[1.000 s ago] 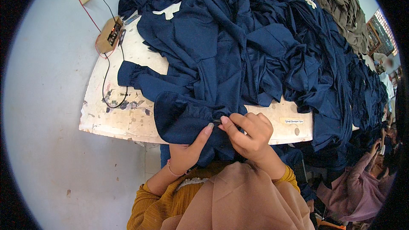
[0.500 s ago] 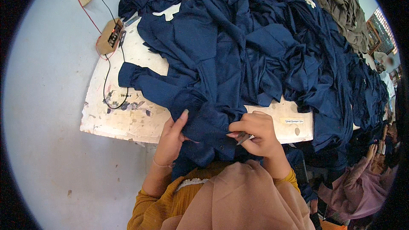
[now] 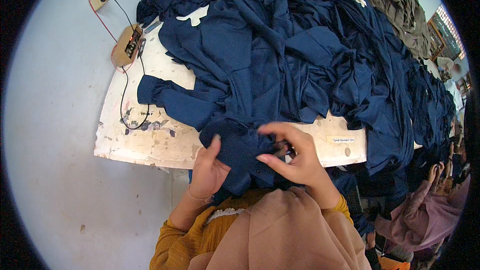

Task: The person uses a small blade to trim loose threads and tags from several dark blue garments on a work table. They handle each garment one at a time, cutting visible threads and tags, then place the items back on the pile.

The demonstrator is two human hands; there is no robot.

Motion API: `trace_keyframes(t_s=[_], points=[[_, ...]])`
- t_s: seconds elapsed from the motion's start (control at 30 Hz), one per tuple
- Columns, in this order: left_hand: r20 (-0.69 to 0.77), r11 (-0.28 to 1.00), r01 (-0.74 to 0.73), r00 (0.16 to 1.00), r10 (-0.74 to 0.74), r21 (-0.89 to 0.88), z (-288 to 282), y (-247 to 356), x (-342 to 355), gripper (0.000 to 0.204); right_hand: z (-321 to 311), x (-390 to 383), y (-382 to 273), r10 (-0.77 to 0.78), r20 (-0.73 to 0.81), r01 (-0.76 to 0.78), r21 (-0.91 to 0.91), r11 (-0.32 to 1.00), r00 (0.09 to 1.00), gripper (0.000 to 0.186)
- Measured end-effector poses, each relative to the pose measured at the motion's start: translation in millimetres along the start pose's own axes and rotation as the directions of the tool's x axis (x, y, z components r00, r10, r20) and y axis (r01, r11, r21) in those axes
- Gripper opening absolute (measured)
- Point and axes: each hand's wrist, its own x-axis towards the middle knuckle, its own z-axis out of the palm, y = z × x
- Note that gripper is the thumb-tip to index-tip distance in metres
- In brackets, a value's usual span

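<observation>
A navy blue garment (image 3: 235, 142) hangs over the near table edge, its gathered cuff (image 3: 148, 90) lying to the left. My left hand (image 3: 210, 167) has the garment's edge between a raised thumb and fingers partly hidden under the cloth. At the right of the same piece, my right hand (image 3: 295, 155) spreads thumb and forefinger apart over the fabric. Its other fingers curl around small dark snips (image 3: 284, 151), blurred and mostly covered by the hand.
More navy garments (image 3: 320, 45) heap across the pale worn table (image 3: 120, 142). Brown cloth (image 3: 395, 5) is piled at the far right. A wired box (image 3: 127, 45) with a black cable sits at the left edge. Another person's hands (image 3: 436, 171) work at the right.
My right thumb and forefinger have let go of the cloth and opened apart. My left hand has shifted slightly down and right, with its thumb lower.
</observation>
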Motion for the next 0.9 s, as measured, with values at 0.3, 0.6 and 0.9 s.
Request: trace_keyframes(t_s=[0.3,0.6,0.9], points=[[-0.125,0.995,-0.094,0.987,0.095,0.018,7.3,13.0,4.1,0.028,-13.6,-2.0,13.0,0.044,0.332,0.026,-0.205,0.978,0.942,0.023],[-0.132,0.893,-0.038,0.985,0.108,0.448,5.3,4.6,-11.0,0.031,-4.9,4.8,-0.7,0.043,0.056,-0.034,-0.163,0.986,0.997,0.030],[-0.066,0.954,-0.105,0.990,0.128,0.280,20.4,9.4,-16.1,0.024,-7.7,22.3,9.1,-0.091,0.051,0.100,-0.214,0.972,0.995,0.038]])
